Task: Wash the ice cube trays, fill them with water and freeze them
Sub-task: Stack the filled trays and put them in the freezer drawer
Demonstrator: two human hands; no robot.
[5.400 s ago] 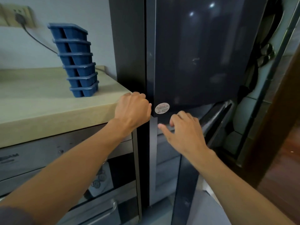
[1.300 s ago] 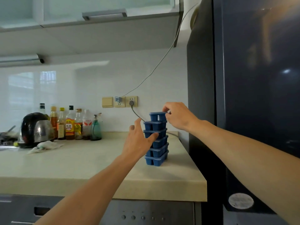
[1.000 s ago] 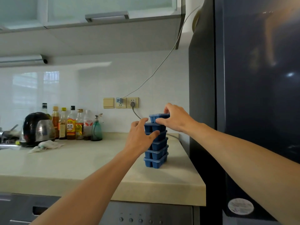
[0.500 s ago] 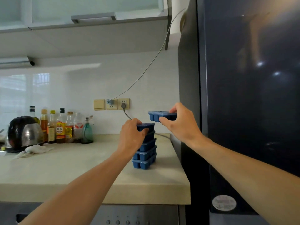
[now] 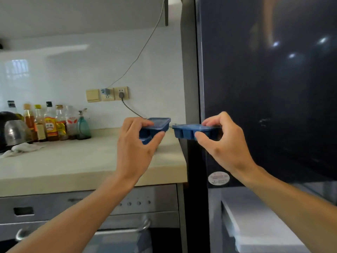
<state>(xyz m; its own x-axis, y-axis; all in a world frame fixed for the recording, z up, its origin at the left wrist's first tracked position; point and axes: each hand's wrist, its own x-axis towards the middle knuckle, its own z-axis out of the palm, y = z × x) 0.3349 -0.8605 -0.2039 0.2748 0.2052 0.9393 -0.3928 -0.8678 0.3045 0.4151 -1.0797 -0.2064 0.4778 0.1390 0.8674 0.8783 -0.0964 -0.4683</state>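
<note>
Just right of centre frame, at counter height, two blue ice trays are up in the air, one per hand. Right hand (image 5: pixel 224 141) pinches the right tray (image 5: pixel 189 132) by its near end: thumb underneath, fingers curled over the rim. This tray hangs level, in front of the seam between counter and dark fridge door (image 5: pixel 264 88). Left hand (image 5: pixel 135 148) grips the left tray (image 5: pixel 157 125) the same way, thumb low on the side wall, fingers over the top edge. A scrap of blue shows just under that tray, beside the left thumb; whether it is a second tray in the grip or one left on the counter (image 5: pixel 73 161) cannot be told.

Handling, as a judgement: small moulded plastic, light, stiff enough to carry by one end. Water inside cannot be made out; if filled, they will slop at any tilt and weigh more at the far end. Best hold is across the short end or along the rim, kept flat.

Pose: both forearms reach up from the lower corners of the frame, wrists slightly cocked back, palms facing inward toward each other. Trays sit near each other, not touching.

Lower right of frame, a pale shelf or drawer (image 5: pixel 255 225) juts out below the fridge door, likely the freezer.
</note>
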